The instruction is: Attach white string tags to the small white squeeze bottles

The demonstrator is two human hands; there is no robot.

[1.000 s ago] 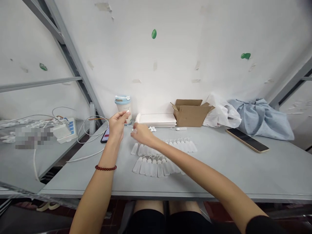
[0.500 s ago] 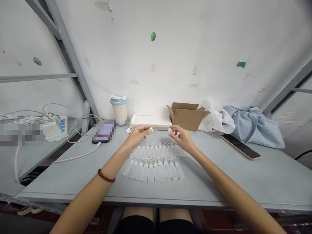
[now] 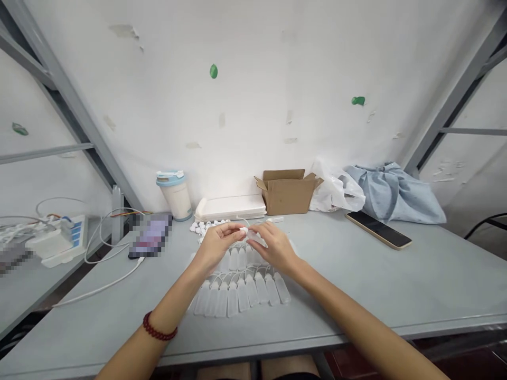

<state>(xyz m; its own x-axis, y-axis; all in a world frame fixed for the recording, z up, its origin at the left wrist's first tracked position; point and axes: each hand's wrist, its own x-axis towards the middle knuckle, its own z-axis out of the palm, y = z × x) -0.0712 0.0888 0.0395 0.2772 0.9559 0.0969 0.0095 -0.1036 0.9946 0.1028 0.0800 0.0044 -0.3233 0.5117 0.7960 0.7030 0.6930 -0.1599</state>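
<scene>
My left hand pinches a small white cap. In my right hand is a small translucent bottle, its top meeting the cap between my fingertips. A thin white cord sticks up behind the fingers. Below my hands, two rows of similar flat translucent bottles with white tops and cord loops lie side by side on the grey table; my hands partly cover the back row. A pile of small white caps sits behind my left hand.
Along the wall stand a blue-lidded cup, a flat white box, an open cardboard box and a white plastic bag. A blue cloth bundle and a phone lie right; another phone with a cable lies left.
My hands have come together, bringing the cap and the bottle into contact. The head view has shifted, so the table's contents appear further left.
</scene>
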